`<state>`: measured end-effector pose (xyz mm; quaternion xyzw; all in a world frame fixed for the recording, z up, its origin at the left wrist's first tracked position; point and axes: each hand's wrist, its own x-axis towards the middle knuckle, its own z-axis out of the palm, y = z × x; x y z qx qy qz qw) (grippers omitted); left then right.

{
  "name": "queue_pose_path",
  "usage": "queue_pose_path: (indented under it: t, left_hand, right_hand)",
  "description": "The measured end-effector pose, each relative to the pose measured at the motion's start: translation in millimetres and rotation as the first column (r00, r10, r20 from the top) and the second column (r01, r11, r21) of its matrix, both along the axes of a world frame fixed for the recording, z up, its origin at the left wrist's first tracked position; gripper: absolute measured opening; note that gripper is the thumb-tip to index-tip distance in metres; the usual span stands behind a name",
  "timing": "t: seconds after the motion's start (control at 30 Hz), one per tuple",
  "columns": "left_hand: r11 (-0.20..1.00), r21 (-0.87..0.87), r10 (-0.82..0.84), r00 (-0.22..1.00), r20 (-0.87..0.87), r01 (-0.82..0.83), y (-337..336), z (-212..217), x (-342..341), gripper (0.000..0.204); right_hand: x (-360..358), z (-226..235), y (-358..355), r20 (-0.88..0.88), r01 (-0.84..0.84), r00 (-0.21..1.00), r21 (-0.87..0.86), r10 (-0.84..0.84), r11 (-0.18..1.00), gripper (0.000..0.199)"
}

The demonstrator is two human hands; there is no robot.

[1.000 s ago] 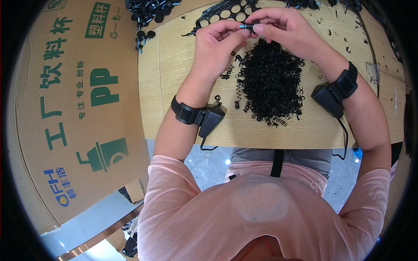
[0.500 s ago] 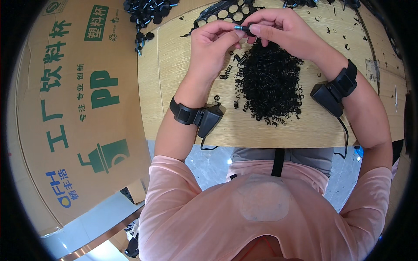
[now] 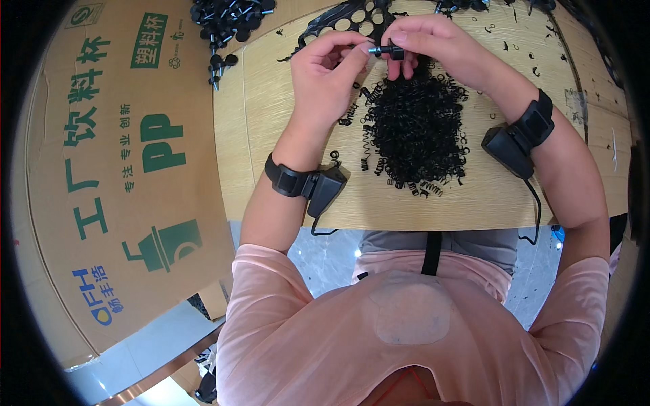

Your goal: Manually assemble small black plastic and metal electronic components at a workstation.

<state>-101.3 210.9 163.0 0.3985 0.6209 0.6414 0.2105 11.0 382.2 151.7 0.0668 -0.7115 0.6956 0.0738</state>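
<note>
My left hand (image 3: 333,76) and my right hand (image 3: 433,42) meet above a heap of small black coil springs (image 3: 416,132) on a light wooden table (image 3: 271,128). Between their fingertips they pinch one small black pin-like part (image 3: 386,49), held level. The left thumb and forefinger grip its left end, the right fingers its right end. Both wrists carry black strapped devices with cables.
A large brown cardboard box (image 3: 115,176) with green print lies at the left. A pile of black headed pins (image 3: 227,20) sits at the table's far left. A black perforated sheet (image 3: 342,17) lies behind the hands. Loose springs and rings scatter at the far right.
Both hands have lifted slightly away from the spring heap and shifted a little, still pinching the small black part between them.
</note>
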Motion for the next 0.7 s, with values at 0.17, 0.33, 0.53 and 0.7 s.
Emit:
queue_pose_path:
  t: [0.17,0.33,0.53,0.7]
  left_hand:
    - [1.000,0.015,0.018,1.000,-0.012,-0.018,1.2,2.5,0.8,0.011]
    - [0.997,0.075,0.020,0.999,-0.031,-0.017,0.0,2.1,-0.5,0.011]
    - [0.996,0.082,0.042,0.995,-0.086,-0.035,0.1,0.0,-4.2,0.008]
    - [0.996,-0.078,-0.036,0.998,0.058,0.041,-2.1,1.3,-1.8,0.006]
  right_hand:
    - [1.0,1.4,-3.3,0.016,0.037,0.999,0.011,-0.037,0.999,0.030]
    - [-1.3,-1.1,-3.0,0.017,0.073,0.997,0.008,-0.073,0.997,0.026]
    - [-1.5,0.2,-1.7,0.010,0.178,0.984,-0.006,-0.178,0.984,0.022]
    - [-1.6,8.5,-9.6,-0.081,0.201,0.974,-0.133,-0.213,0.971,0.011]
